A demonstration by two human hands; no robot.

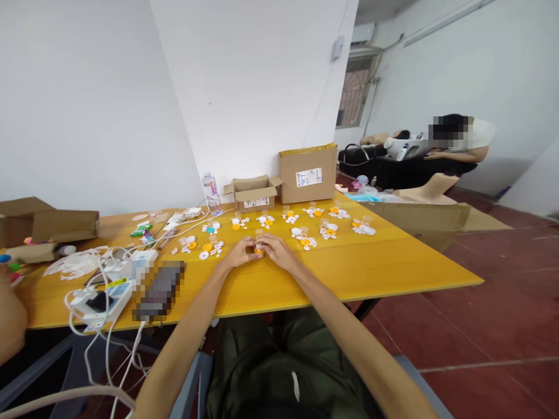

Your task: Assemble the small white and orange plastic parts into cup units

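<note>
Both of the person's hands meet over the near part of the yellow surface (349,273), and the relation that matters most is how the small orange-and-white piece (258,251) sits between them: to the right of the left hand (242,252), to the left of the right hand (275,250), with neither clearly nearer. The grip looks closed on it from both sides, the left hand's thumb and fingers curved around its left flank and the right hand's fingertips coming over its top and right; the exact contact of each finger is too small to tell. The piece appears low and round, orange lower down and white above, so no long axis can be made out; whether it rests on the surface or is lifted slightly is also unclear. A clear cup (259,232) shows just beyond the fingertips, on the side away from the person. The nearest loose parts flank the hands: an orange ring (207,248) and a white disc (204,255) lie to the left, nearer the left hand, while another orange ring (304,242) lies to the right, nearer the right hand. Farther off, by the wall, stands an open cardboard box (253,189).
</note>
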